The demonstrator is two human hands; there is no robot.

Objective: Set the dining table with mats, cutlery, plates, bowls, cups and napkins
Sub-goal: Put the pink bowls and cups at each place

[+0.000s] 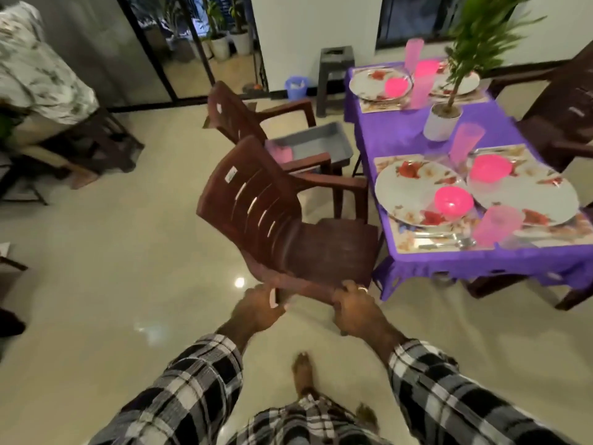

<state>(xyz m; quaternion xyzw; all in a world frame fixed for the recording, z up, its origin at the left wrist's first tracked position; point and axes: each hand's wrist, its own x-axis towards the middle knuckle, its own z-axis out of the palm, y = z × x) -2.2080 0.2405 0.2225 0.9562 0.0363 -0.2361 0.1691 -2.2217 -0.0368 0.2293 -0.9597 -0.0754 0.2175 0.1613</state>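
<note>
Beside the dining surface [417, 136], with its purple cloth, we stand holding a brown plastic chair [288, 226] by the near side of its seat. Our left hand [260, 308] curls round the seat edge near the back leg, and our right hand [356, 308] grips the same edge nearer the front, fingers wrapped under. Both are closed on the chair and carry nothing else. We judge that we grip it low and with both hands to steer it: the chair looks tilted and turned, its back toward the open floor and its seat front toward the cloth, as if on its way to being tucked in at the near place.

On the cloth, the setting looks almost done. Floral mats [414, 242] lie under white flowered plates [414, 194], each plate bearing a pink bowl [454, 200], so every place has its stack within reach of a seat. Cutlery [449, 240] lies on the near mat just beside the plate, and pink cups [497, 224] stand near each plate. A potted plant [441, 120] stands between the two pairs of places.

A second chair [244, 114] beyond holds a grey tray [321, 146] with something pink inside, perhaps napkins; blur keeps us from telling. No napkin shows clearly on the cloth.
</note>
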